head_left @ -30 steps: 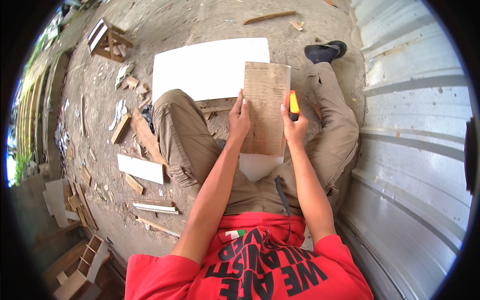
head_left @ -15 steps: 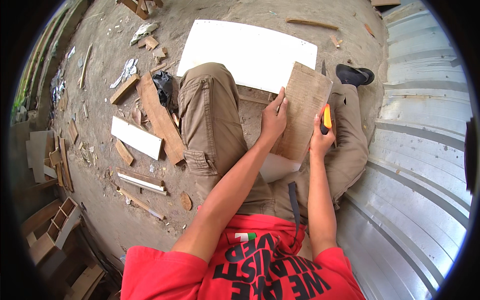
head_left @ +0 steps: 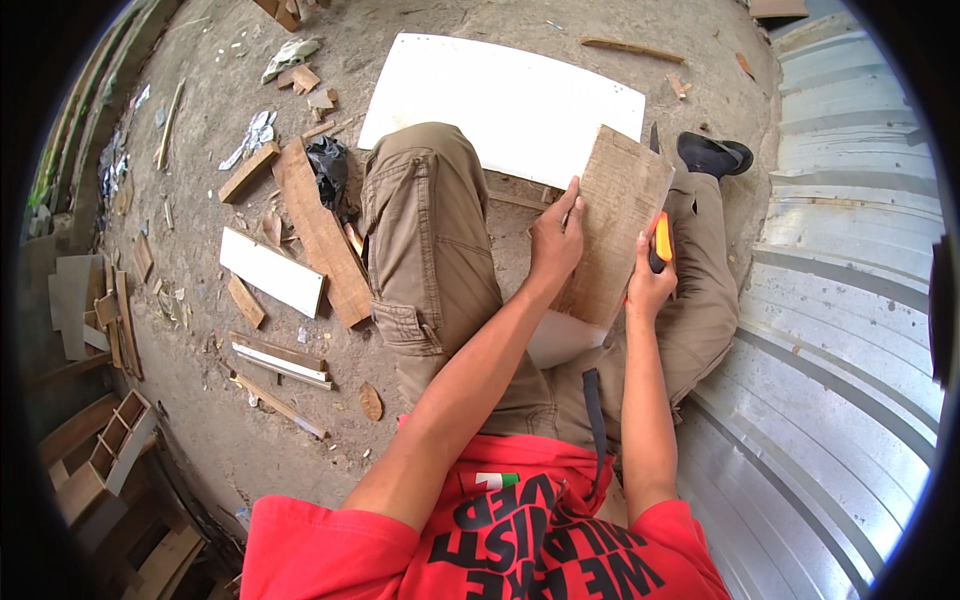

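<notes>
A brown wooden board (head_left: 622, 200) rests tilted over my lap, between my knees. My left hand (head_left: 556, 243) grips its left edge, fingers bent around the side. At the board's right edge, my right hand (head_left: 650, 288) is closed on the yellow and black handle of a hand saw (head_left: 663, 240). Most of the blade is hidden by the board; a dark pointed tip shows past its far right corner. Under the board's near end, a pale sheet (head_left: 562, 340) lies across my lap. Beyond my knees a large white panel (head_left: 500, 95) lies on the ground.
Left of my leg lie a long brown plank (head_left: 318, 235), a white board (head_left: 272, 270), a black plastic bag (head_left: 328, 172) and several offcuts. Corrugated metal sheeting (head_left: 840, 330) runs along my right side. Scrap wood (head_left: 125, 440) is heaped at the far left.
The whole view has shifted slightly, with the board and hands appearing a little further right. Both hands keep their holds on the board and the saw.
</notes>
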Available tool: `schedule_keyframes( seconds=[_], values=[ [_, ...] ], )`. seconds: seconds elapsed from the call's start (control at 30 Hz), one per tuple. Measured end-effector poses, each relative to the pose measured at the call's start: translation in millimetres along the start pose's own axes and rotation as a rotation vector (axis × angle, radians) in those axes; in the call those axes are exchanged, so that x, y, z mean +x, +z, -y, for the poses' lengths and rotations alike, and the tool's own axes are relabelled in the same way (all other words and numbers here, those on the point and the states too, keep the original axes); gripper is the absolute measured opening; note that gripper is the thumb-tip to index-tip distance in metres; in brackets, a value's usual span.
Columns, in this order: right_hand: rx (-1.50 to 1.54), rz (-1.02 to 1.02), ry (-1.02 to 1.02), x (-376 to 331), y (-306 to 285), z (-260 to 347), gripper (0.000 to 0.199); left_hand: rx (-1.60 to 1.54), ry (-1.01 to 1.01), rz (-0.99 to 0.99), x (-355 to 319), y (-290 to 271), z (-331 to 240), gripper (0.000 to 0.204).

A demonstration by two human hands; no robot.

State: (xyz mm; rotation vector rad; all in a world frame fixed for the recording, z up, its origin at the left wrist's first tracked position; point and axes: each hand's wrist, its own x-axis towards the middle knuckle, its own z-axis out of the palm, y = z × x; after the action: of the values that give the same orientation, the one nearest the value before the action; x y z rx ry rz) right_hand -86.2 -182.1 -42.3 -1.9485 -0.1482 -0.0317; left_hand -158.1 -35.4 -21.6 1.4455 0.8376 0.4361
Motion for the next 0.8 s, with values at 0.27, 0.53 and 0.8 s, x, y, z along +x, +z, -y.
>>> schedule_keyframes(
  seconds=[0.27, 0.53, 0.8],
  values=[
    [-0.044, -0.054, 0.044, 1.9, 0.6, 6.7, 0.040, 0.194, 0.355, -0.107, 6.8, 12.2, 14.8, 0.046],
    [0.052, -0.032, 0.114, 2.6, -9.6, 9.5, 0.042, 0.370, -0.032, -0.047, 2.1, 19.0, 1.3, 0.060],
    [0.166, 0.021, 0.178, 0.0, -14.3, 13.3, 0.040, 0.563, -0.110, -0.017, 15.4, 14.9, 13.8, 0.084]
  ],
)
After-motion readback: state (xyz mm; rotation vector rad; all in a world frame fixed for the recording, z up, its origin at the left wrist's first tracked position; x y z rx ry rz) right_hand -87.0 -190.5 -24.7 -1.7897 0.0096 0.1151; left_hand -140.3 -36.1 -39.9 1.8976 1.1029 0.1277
